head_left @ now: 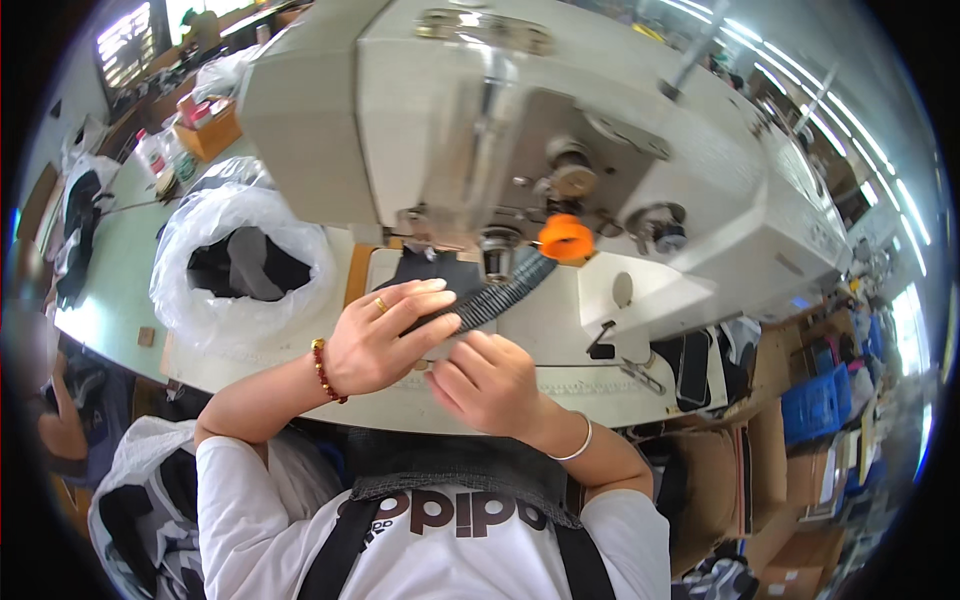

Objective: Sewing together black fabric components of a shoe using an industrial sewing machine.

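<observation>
A large white sewing machine [420, 130] fills the upper middle, its head over the bed. Dark fabric [440, 272] lies under it, partly covered by a ribbed black hose [505, 292] that slants down from beside an orange knob [566, 238]. My left hand [385, 338], with a ring and a beaded bracelet, rests with fingers stretched out at the near edge of the fabric and hose. Close beside it, my right hand [487, 380] has its fingers curled into a pinch. Whatever lies between those fingertips is hidden.
To the left stands a white plastic bag [170, 285] holding dark fabric pieces. Thread snips [642, 377] and a dark phone-like slab [693, 370] lie at the right of the table. Beyond are a blue crate [815, 405] and cardboard boxes [700, 480]. Another person's arm [62, 420] shows far left.
</observation>
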### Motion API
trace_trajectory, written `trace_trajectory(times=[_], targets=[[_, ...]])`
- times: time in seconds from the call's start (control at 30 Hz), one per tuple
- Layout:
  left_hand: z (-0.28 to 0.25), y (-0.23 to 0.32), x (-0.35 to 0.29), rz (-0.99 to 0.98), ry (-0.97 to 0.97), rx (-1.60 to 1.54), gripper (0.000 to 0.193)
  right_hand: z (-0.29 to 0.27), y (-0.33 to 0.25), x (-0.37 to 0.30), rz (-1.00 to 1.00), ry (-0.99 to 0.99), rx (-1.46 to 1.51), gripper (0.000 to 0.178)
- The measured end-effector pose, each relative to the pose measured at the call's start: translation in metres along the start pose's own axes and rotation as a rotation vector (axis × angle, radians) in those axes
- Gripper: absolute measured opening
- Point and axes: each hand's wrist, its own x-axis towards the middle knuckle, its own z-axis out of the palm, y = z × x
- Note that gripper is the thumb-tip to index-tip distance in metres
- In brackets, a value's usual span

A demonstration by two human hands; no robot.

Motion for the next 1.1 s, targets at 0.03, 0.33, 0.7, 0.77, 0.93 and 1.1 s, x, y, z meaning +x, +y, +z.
trace_trajectory(times=[0.03,0.33,0.7,0.77,0.93,1.1], targets=[[0.0,-0.003,-0.004,0.012,0.017,-0.037,0.042,0.001,0.003,0.009,-0.076,0.213,-0.055,0.022],[-0.001,-0.048,-0.033,0.054,0.12,-0.198,0.059,-0.004,0.048,0.018,-0.01,0.025,-0.254,0.04],[-0.017,-0.059,-0.006,-0.325,-0.066,-0.563,0.048,-0.01,0.053,0.032,-0.171,0.047,-0.269,0.018],[-0.016,-0.059,-0.007,-0.27,-0.107,-0.529,0.052,-0.01,0.053,0.032,-0.155,0.044,-0.238,0.019],[-0.018,-0.055,-0.015,-0.098,-0.099,-0.406,0.052,-0.007,0.057,0.03,-0.172,0.073,-0.229,0.017],[-0.016,-0.048,-0.017,-0.074,-0.104,-0.28,0.046,0.001,0.058,0.024,-0.144,0.185,-0.137,0.018]])
